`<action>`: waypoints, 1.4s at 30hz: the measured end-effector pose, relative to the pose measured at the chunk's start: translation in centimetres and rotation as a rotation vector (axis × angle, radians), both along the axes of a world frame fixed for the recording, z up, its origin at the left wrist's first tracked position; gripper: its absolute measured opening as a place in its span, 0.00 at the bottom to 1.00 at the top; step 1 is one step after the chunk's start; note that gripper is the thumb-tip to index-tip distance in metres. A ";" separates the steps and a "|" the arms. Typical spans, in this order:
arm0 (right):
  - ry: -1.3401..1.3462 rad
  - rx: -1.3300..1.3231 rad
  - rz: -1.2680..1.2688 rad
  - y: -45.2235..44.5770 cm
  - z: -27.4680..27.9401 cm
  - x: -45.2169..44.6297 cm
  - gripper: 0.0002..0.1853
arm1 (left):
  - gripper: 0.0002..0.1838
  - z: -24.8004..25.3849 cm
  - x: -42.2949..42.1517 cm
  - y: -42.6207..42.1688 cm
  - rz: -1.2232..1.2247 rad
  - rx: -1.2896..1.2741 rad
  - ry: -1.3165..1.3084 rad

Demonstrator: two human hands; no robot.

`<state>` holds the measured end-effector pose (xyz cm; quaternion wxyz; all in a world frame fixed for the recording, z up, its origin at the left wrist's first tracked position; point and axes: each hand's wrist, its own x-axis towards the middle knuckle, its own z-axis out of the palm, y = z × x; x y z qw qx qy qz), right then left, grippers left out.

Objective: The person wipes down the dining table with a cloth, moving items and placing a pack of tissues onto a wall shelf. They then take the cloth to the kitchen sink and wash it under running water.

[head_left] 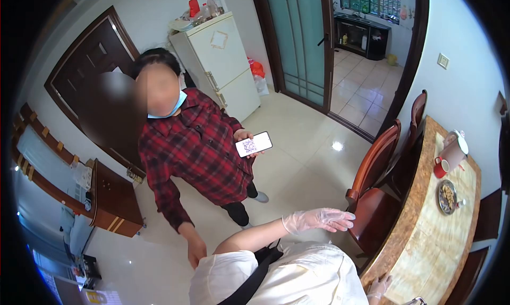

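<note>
My left hand [321, 220], in a clear plastic glove, stretches across the front of my white shirt toward the chair, fingers extended and nothing visible in it. My right hand [379, 287], also gloved, rests at the near edge of the marble-topped table [425, 246], its fingers apart and partly cut off by my body. Facing me is a person in a red plaid shirt [196, 145] with a lowered blue mask. That person holds out a phone [254, 144] showing a QR code. The person's other hand [196, 252] hangs beside my left upper arm.
Wooden chairs [374, 214] stand along the table. On it are a plate of food [447, 197], a red mug [441, 167] and a pitcher [455, 150]. Behind the person are a white fridge [223, 60] and a dark door [95, 55]. A glass sliding door [300, 44] borders the kitchen.
</note>
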<state>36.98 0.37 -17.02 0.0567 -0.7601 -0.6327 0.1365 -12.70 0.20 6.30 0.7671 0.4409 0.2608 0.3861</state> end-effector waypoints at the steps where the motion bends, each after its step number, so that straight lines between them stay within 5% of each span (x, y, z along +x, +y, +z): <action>1: 0.012 0.010 0.002 -0.1 -0.2 -0.1 0.36 | 0.33 0.2 0.2 0.1 -0.017 -0.006 0.000; 8: -0.003 0.065 0.021 0.2 -0.8 -0.1 0.33 | 0.34 0.5 1.8 1.0 -0.064 0.102 0.028; 14: -0.032 0.192 0.020 -0.9 -1.7 0.0 0.30 | 0.29 1.8 2.5 2.4 -0.030 -0.148 0.055; 16: -0.008 0.267 0.030 -1.3 -2.4 0.2 0.28 | 0.29 1.5 2.9 2.6 0.026 -0.058 0.154; 21: 0.030 0.255 -0.068 -1.4 -0.5 -1.3 0.25 | 0.28 1.7 4.0 3.8 0.181 0.044 0.315; 29: 0.084 0.239 -0.073 -1.1 0.6 -2.1 0.23 | 0.30 -2.5 5.4 5.7 0.093 0.211 0.411; 34: 0.046 0.197 -0.064 -0.9 -0.7 -1.4 0.24 | 0.27 -1.0 5.2 4.9 0.097 0.267 0.501; 42: 0.050 0.170 -0.055 -1.1 -0.7 -1.2 0.24 | 0.29 0.9 2.3 4.2 0.138 0.138 0.417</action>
